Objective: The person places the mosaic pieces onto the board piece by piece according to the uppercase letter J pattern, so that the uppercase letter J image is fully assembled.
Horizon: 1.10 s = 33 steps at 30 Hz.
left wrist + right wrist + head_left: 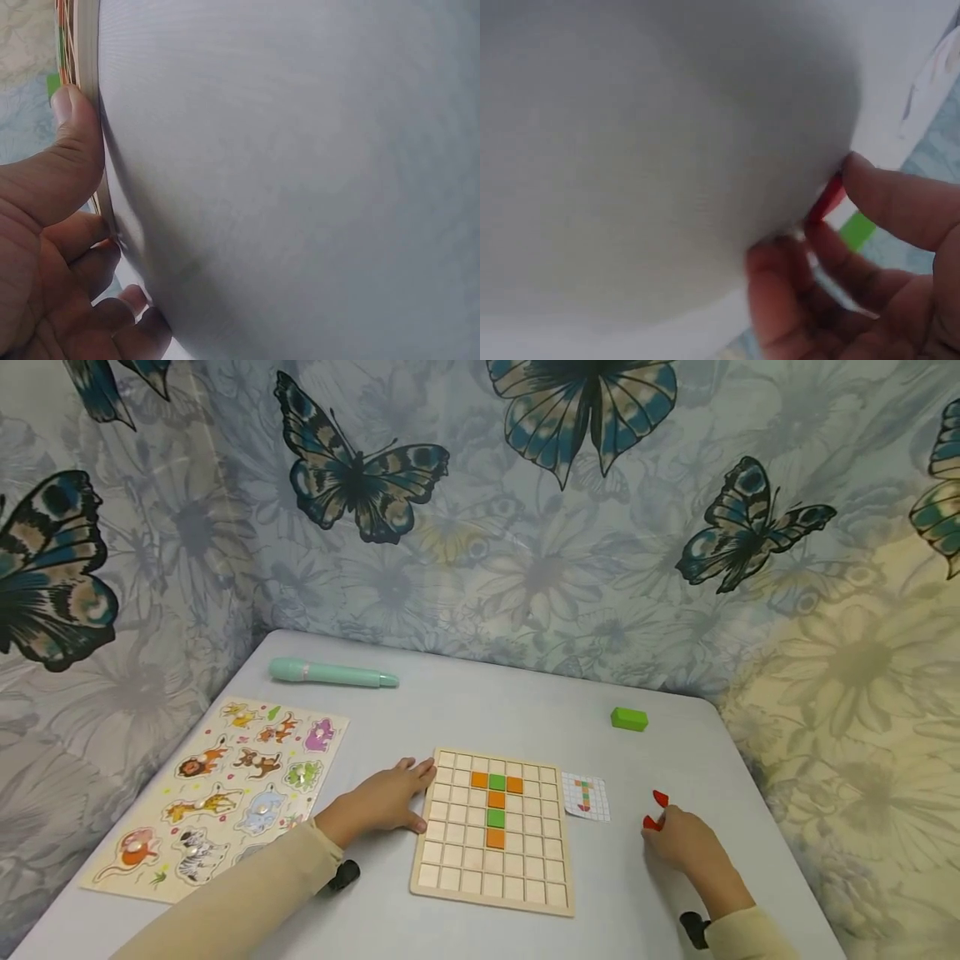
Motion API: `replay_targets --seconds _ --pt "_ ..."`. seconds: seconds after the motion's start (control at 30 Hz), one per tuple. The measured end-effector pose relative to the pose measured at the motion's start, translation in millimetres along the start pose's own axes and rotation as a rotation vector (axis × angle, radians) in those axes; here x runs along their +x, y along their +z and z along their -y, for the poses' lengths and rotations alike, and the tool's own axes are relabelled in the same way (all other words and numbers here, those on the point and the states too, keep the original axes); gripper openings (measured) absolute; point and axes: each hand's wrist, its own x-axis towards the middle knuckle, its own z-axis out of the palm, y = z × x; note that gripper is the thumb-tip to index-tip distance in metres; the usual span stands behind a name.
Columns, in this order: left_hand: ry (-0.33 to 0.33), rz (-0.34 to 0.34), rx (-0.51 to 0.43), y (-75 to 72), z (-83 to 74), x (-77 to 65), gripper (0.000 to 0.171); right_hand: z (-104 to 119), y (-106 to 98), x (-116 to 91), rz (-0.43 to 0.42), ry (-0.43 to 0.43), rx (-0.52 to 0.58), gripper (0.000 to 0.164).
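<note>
A wooden grid board lies mid-table, holding several orange and green square tiles in a T-like pattern. My left hand rests at the board's left edge, fingers spread; the left wrist view shows the thumb against the board's side. To the right of the board, my right hand pinches a small red piece at the tabletop. That red piece sits between thumb and index finger in the right wrist view. Another red piece with a rounded edge lies just beyond the fingertips.
A small pattern card touches the board's right side. Green blocks stand at the back right. At left lies an animal puzzle board, partly under the left sleeve, with a mint-green pen-like object behind it. Butterfly-print fabric walls surround the table.
</note>
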Motion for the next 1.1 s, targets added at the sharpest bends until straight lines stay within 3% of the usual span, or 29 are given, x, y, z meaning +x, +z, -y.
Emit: replay_targets --seconds 0.1,0.2,0.43,0.7,0.87,1.1 --pt "-0.003 -0.005 0.007 -1.6 0.2 0.5 0.096 -4.4 1.5 3.6 -0.033 -0.097 0.031 0.017" --pt "-0.005 -0.009 -0.003 -2.5 0.2 0.4 0.096 -3.7 2.4 5.3 -0.051 -0.153 0.061 0.017" --pt "-0.003 -0.006 -0.025 -1.0 -0.6 -1.6 0.096 -0.8 6.8 2.9 -0.045 -0.087 0.123 0.027" --pt "-0.002 -0.010 -0.014 -0.5 -0.8 -2.2 0.096 5.7 10.5 1.1 -0.078 -0.102 0.138 0.015" --pt "-0.002 -0.008 -0.028 -1.0 -1.1 -3.2 0.096 37.9 16.4 -7.5 -0.106 -0.161 0.127 0.019" --pt "-0.005 -0.002 -0.024 1.3 -0.2 -0.5 0.096 113.9 38.5 -32.4 -0.112 -0.447 0.092 0.018"
